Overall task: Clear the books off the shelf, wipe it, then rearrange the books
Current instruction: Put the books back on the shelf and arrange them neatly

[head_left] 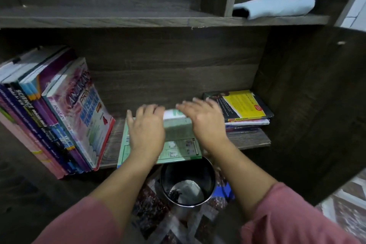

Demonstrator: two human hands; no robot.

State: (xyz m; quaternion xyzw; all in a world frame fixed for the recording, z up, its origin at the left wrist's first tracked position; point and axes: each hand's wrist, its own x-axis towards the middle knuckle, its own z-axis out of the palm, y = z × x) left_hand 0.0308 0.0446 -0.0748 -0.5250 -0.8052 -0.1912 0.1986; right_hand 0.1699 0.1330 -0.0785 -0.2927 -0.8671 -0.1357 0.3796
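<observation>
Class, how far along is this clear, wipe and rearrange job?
Done: unclear; a row of books leans at the left and a flat stack lies at the right. In hand: the left hand and right hand are on a green book mid-shelf. Left: the folded cloth lies on the upper shelf, so whether wiping happened cannot be told.
</observation>
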